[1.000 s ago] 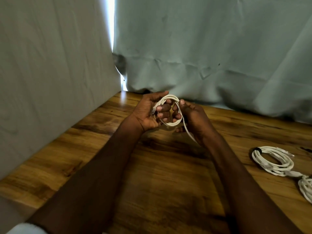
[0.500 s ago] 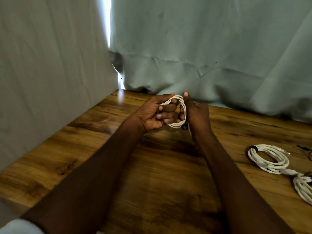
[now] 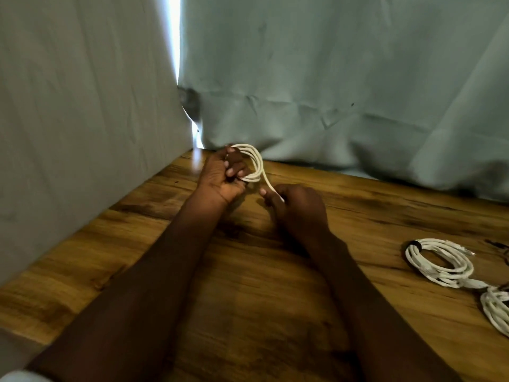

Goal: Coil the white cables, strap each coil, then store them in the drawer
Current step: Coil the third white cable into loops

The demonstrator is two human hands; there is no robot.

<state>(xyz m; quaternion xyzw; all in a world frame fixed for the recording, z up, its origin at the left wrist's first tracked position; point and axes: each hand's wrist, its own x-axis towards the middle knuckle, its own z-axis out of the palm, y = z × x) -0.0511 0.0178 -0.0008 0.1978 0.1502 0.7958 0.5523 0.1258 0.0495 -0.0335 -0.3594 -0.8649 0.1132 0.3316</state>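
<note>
Grip: left hand (image 3: 224, 175) clenches the coil (image 3: 252, 164) above the worktop (image 3: 248, 271); right hand (image 3: 296, 205) pinches the tail (image 3: 268, 184). Risk: loops spring loose if either lets go. Strapped coil (image 3: 438, 261) lies right.

hidden: cable's free end (image 3: 275, 193) vanishes inside right hand (image 3: 298, 208) grip | hidden: left hand (image 3: 220, 175) fingers cover part of coil (image 3: 254, 164) | cut off: second coil (image 3: 497, 310) at right edge | unclear: dark items (image 3: 500, 245) at right edge
</note>
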